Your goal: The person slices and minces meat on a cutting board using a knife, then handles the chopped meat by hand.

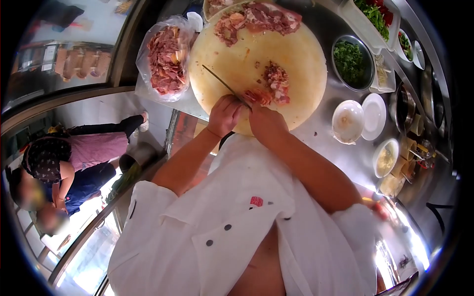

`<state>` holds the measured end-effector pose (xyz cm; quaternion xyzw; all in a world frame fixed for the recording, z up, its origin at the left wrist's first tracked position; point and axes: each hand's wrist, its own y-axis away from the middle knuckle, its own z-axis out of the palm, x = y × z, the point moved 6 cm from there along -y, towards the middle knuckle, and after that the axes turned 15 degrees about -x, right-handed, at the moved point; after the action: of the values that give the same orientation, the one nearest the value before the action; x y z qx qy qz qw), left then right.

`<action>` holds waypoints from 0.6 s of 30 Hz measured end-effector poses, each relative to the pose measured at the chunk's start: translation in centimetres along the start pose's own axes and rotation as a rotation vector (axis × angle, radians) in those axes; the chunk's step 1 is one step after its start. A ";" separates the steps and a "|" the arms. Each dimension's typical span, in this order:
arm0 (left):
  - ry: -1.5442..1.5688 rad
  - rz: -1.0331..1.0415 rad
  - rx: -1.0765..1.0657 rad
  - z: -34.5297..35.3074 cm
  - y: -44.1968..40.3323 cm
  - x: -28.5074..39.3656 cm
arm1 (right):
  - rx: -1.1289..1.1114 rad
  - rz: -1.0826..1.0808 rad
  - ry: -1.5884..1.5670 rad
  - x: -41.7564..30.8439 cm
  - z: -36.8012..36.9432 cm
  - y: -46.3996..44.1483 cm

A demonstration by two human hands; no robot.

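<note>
A round cutting board (301,64) lies in front of me. A knife (217,77), seen nearly edge-on as a thin dark line, slants across it from upper left down to my hands. My right hand (267,122) is closed at the knife's lower end, where the handle is hidden. Beside the blade, my left hand (224,115) has its fingers curled together; what they hold, if anything, is hidden. Red meat (257,96) lies just beyond my right hand, next to a pile of small chopped pieces (277,81). Larger raw meat (269,18) rests along the board's far edge.
Left of the board is a plastic bag of sliced meat (168,61). To the right stand a metal bowl of chopped greens (351,61), a used bowl (347,122), a white plate (374,116) and a vegetable tray (373,19). Two people (74,163) are at far left.
</note>
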<state>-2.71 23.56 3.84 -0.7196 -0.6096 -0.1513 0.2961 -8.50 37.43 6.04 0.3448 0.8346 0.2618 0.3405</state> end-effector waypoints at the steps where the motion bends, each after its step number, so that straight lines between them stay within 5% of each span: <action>1: -0.001 0.005 0.003 0.1 -0.1 0.0 | 0.025 -0.015 0.008 -0.1 -0.2 -0.5; 18: -0.047 0.068 -0.015 0.2 0.1 -0.5 | -0.150 0.082 -0.119 1.6 -2.1 9.2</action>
<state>-2.71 23.27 3.38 -0.7455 -0.5906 -0.1288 0.2810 -7.27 43.91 12.94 0.3671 0.7763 0.3163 0.4032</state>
